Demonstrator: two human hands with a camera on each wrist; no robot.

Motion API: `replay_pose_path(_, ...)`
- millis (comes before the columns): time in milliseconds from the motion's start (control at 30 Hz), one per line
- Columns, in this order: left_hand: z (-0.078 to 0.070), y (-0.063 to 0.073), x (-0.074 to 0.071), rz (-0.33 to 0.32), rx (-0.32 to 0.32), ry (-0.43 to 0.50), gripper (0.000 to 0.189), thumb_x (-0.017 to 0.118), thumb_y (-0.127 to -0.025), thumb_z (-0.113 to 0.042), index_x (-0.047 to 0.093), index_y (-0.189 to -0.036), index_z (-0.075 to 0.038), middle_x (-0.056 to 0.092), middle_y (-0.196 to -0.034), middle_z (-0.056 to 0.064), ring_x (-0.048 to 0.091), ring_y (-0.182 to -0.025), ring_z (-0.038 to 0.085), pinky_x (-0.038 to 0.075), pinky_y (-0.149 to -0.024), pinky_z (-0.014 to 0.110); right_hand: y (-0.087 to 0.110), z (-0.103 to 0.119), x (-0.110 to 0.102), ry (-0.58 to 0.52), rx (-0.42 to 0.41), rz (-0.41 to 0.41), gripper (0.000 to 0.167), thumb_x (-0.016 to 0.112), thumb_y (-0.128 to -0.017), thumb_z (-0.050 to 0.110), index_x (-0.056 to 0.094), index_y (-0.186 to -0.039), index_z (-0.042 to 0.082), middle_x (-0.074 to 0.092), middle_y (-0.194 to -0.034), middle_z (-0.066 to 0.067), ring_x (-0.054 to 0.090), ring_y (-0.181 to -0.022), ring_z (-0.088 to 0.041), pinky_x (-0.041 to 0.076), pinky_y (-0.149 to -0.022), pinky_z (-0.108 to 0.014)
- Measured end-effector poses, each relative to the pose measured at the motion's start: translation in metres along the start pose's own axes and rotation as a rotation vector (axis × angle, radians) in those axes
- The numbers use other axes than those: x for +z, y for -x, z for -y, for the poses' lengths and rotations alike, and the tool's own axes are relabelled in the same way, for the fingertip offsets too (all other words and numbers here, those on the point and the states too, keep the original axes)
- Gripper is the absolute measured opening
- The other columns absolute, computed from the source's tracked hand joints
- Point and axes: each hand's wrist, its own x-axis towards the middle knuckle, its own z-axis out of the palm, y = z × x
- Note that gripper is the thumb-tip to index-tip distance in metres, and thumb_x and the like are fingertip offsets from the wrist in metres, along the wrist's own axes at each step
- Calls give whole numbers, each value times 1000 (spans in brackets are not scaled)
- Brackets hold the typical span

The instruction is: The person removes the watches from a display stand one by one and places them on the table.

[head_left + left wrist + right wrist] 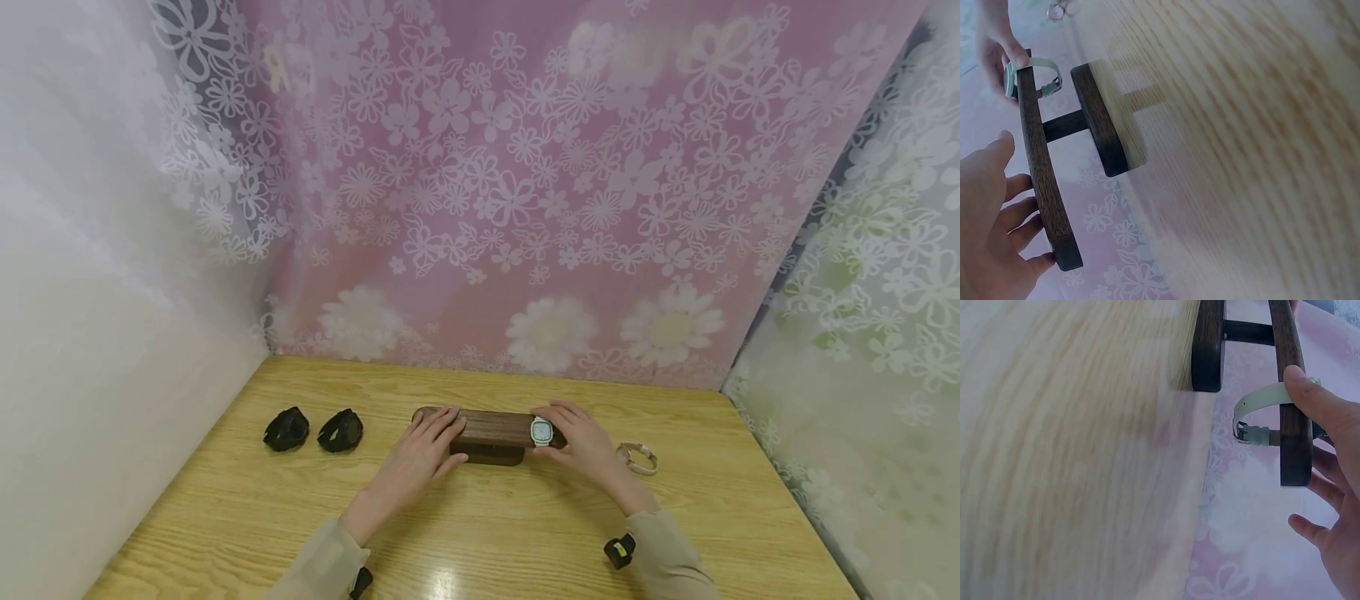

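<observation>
A dark wooden watch stand (495, 427) with a long top bar, a short post and a flat base stands on the table. Around the bar's right end loops a wristwatch (542, 432) with a pale green strap, its buckled part hanging below. My right hand (588, 446) pinches the watch at the bar, the thumb (1310, 394) on the strap and fingers on the far side. Over the bar's left part lies my left hand (420, 454), its fingertips touching the wood and its thumb apart from it in the left wrist view.
Two black watches (287, 429) stand at the table's left. Just right of my right hand lies a rose-gold watch (639, 458). A flowered pink curtain (480, 208) hangs behind the wooden table (480, 533), with pale sheets at both sides.
</observation>
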Motion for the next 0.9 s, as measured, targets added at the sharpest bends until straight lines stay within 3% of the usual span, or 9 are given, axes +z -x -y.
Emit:
replay_pose_path(633,-2,-1,-2,30,-17,34,60,57,-103,-43,50,-150,-6,43,-157,15,42,-144,32,31,-119,55,20,-24,-6,-63,56,-10,67,83,-84,33,58,-144,18,61,-141,-11,50,-135,-37,40,-107,-65)
replay_pose_path(900,-1,1,-1,11,-11,39,60,58,-102,-42,51,-149,-5,44,-156,16,43,-143,34,32,-119,56,30,-35,-17,-36,51,-77,65,89,-78,25,64,-136,12,66,-132,-13,54,-129,-39,45,-102,-64)
